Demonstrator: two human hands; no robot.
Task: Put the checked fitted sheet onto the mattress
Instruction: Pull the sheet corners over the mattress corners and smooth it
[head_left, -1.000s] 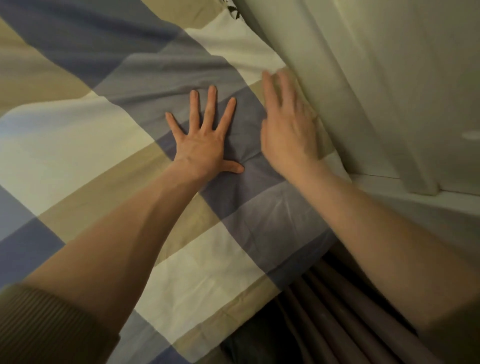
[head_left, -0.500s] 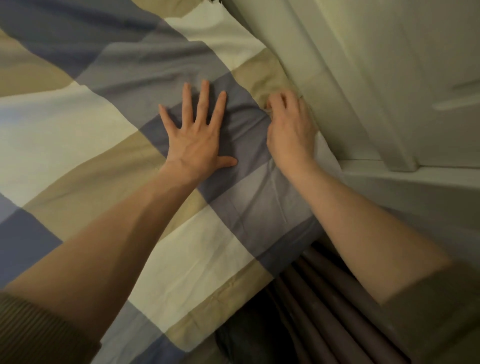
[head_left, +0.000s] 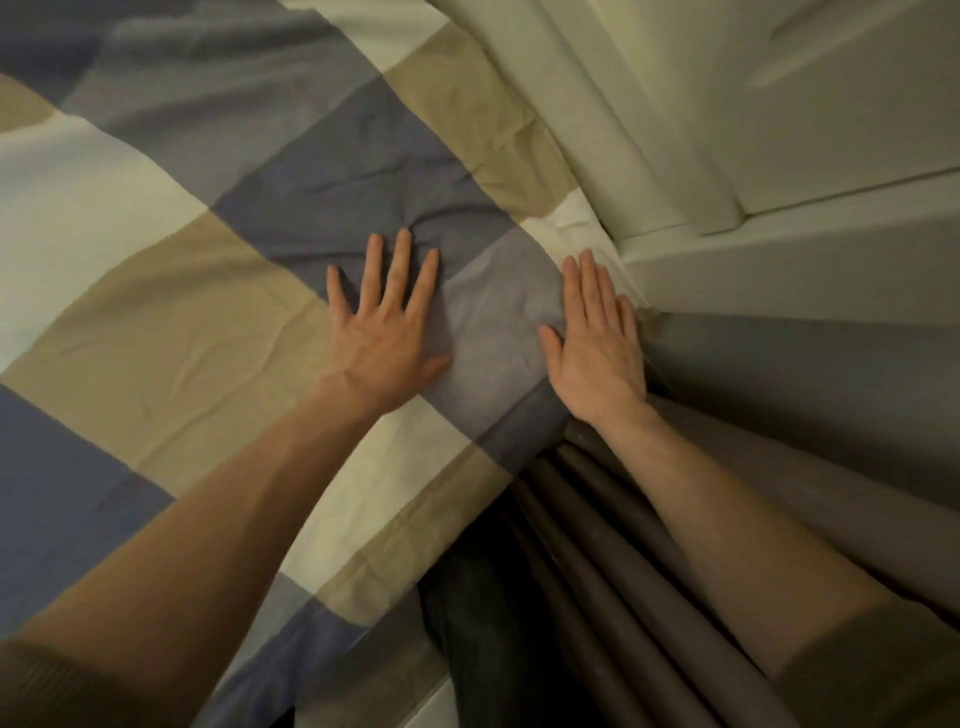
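1. Head view looks down on the checked fitted sheet (head_left: 218, 291), spread over the mattress and filling the left and middle of the picture; its squares are blue, grey, tan and cream, with light creases in the cloth.
2. Left hand (head_left: 384, 332) lies palm down on the sheet, fingers straight and slightly spread, thumb out to the side; it grips nothing, and it rests where a dark blue square meets a grey one.
3. Right hand (head_left: 597, 348) is also flat and fully extended, fingers close together and pointing away from the person; it sits at the sheet's corner edge, just beside the pale wall (head_left: 779, 270); nothing is pinched or held in it.
4. Between the two hands the grey square bulges a little over the mattress corner; the sheet's edge drops away below it, with the cloth turning down over the side.
5. Brown pleated curtain (head_left: 623, 561) hangs below and right of the corner, under the right forearm; a pale curtain (head_left: 613, 140) hangs above the corner, along the sheet's far edge.
6. Olive ribbed sleeves (head_left: 872, 670) show at both lower corners, pushed up the forearms.
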